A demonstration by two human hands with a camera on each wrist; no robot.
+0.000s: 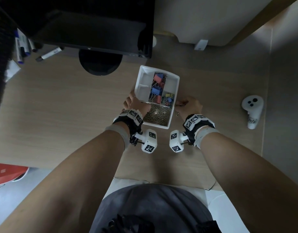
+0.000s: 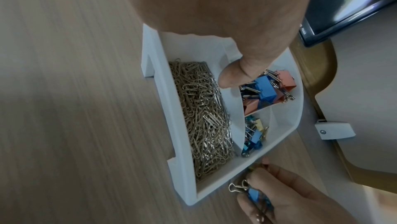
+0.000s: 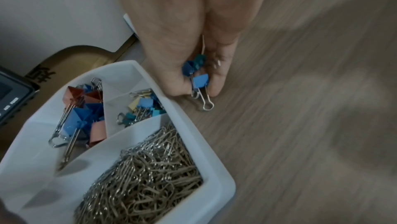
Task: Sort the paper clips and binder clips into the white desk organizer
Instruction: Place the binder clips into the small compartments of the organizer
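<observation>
Right hand (image 3: 193, 44) fingers clamping several small binder clips (image 3: 196, 74) at organizer's (image 1: 176, 91) 3 o'clock; left hand (image 1: 136, 105) gripping rim; loose bunch risking spilling onto surface.

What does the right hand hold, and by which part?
The right hand holds small binder clips, fingers closed around their coloured bodies; the wire handles stick out.

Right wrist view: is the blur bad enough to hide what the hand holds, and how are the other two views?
Right wrist view: desk streaked with motion blur, but the small binder clips in the right hand stay readable. Left wrist view: desk softly smeared, paper clips sharp. Head view: dim, dark corners, wide-angle bending at the edges.
</observation>
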